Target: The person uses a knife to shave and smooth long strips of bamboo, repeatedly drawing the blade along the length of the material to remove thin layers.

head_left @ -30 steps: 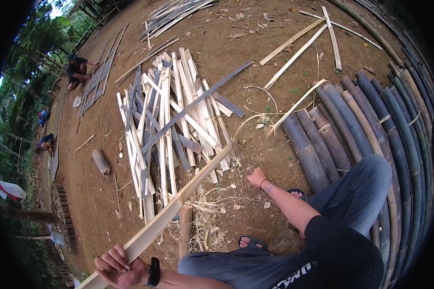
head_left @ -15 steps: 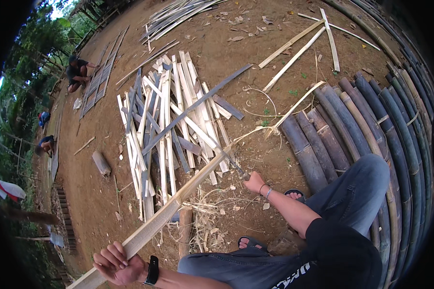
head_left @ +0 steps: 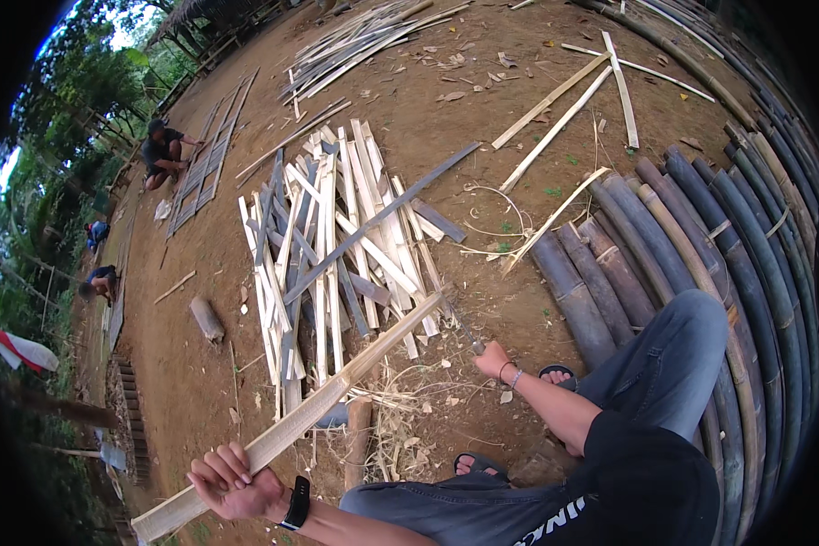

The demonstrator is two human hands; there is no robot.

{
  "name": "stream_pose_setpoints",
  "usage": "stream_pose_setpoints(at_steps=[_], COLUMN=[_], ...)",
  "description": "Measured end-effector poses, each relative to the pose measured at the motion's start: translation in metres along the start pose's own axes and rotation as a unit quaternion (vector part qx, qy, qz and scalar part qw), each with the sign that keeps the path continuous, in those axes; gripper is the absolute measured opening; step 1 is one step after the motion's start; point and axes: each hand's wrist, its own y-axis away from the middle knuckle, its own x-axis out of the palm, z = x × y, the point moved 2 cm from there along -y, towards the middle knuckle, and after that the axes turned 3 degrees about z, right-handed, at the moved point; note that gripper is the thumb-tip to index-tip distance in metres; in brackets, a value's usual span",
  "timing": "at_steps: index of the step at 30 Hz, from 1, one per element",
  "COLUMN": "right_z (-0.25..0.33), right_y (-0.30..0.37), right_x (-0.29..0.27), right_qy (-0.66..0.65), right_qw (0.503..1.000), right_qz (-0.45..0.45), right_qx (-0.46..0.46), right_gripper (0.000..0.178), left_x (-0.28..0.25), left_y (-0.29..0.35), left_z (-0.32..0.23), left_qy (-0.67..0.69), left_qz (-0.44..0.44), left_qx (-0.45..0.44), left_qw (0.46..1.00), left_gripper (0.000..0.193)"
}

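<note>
A long split bamboo strip [head_left: 293, 422] slants from lower left up toward the middle, pale side showing. My left hand [head_left: 237, 485], with a black band on its wrist, is closed round its near end. In my right hand [head_left: 495, 360] is the handle of a knife [head_left: 461, 328]; its narrow dark blade points up and left, close to the strip's far end. Whether blade and strip touch I cannot tell. Below the strip stands a short round wooden post [head_left: 358, 437], with curly shavings [head_left: 393, 428] beside it. A thin pale peel [head_left: 560, 217] lies by the bamboo poles.
Beyond the strip lies a heap of split bamboo [head_left: 337, 237], with another pile [head_left: 364, 41] farther off. Dark bamboo poles [head_left: 591, 300] line my right side. A log piece [head_left: 207, 319] sits to the left. A person [head_left: 162, 150] squats by a slatted frame [head_left: 214, 146].
The thin peel that trailed from the strip's far end is now apart from it. My right hand and knife have shifted slightly right and down. The whole view has tilted a little.
</note>
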Motion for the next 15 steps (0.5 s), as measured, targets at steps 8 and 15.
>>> stream_pose_setpoints(at_steps=[8,15], right_z=[0.035,0.137], right_y=[0.045,0.218], right_x=[-0.016,-0.056], right_qy=[-0.006,-0.060], right_qw=[0.999,0.962], right_qz=[0.028,0.145], right_qx=[-0.043,-0.223], right_gripper=[0.029,0.022], left_x=[0.013,0.047], left_y=[0.009,0.017], left_z=[-0.007,-0.004], left_qy=[-0.016,-0.068], left_qz=[-0.109,-0.243], left_qx=[0.004,0.032], left_qw=[0.994,0.967], left_gripper=[0.040,0.039])
